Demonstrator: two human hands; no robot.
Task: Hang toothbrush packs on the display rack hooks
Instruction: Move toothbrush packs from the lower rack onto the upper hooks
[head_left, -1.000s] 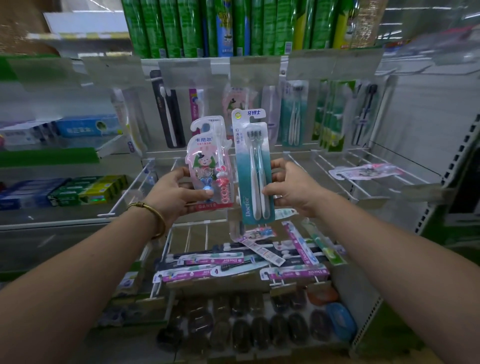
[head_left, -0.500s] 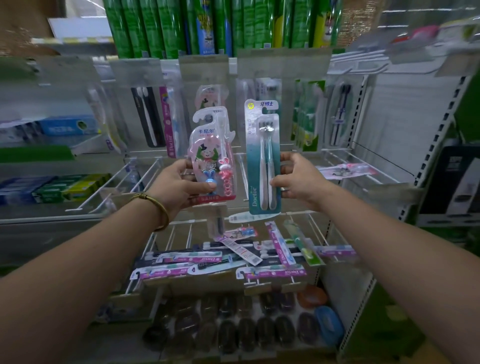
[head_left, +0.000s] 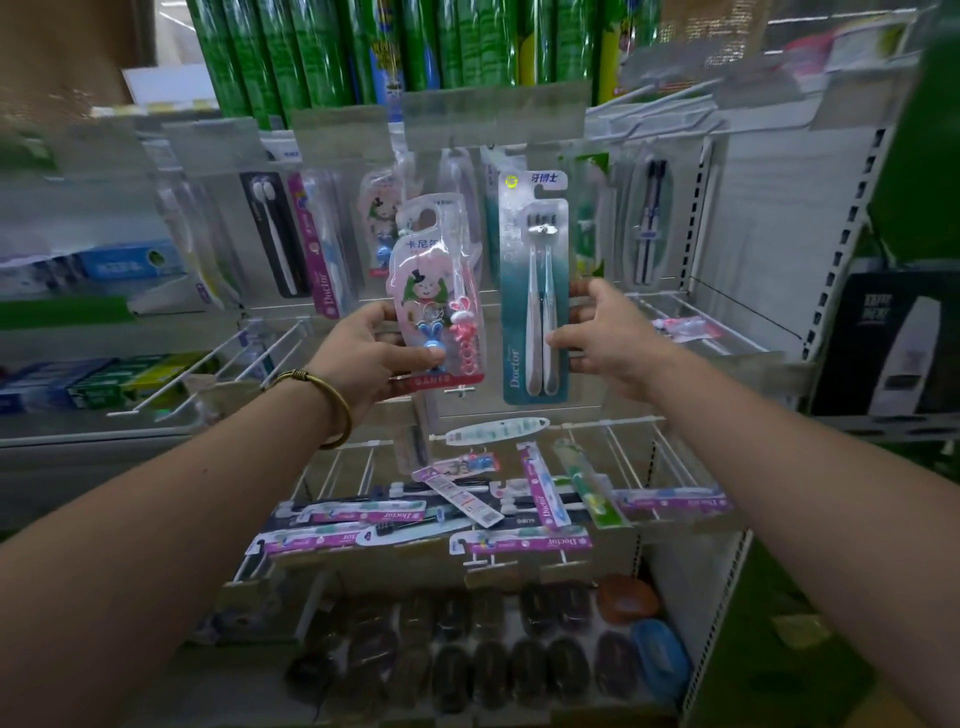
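Left hand (head_left: 363, 353) clasps the pink rabbit toothbrush pack (head_left: 434, 291); right hand (head_left: 605, 338) clasps the teal twin-brush pack (head_left: 535, 291). Line each hang hole squarely onto its far hook before pushing.

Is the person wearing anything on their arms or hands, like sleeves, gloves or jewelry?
No gloves and no sleeves show: both forearms are bare all the way to the bottom of the picture. The left hand has a thin gold-coloured metal bangle round its wrist, with a wrapped or coiled section on top. The right hand and its wrist wear nothing. No rings or watch can be seen.
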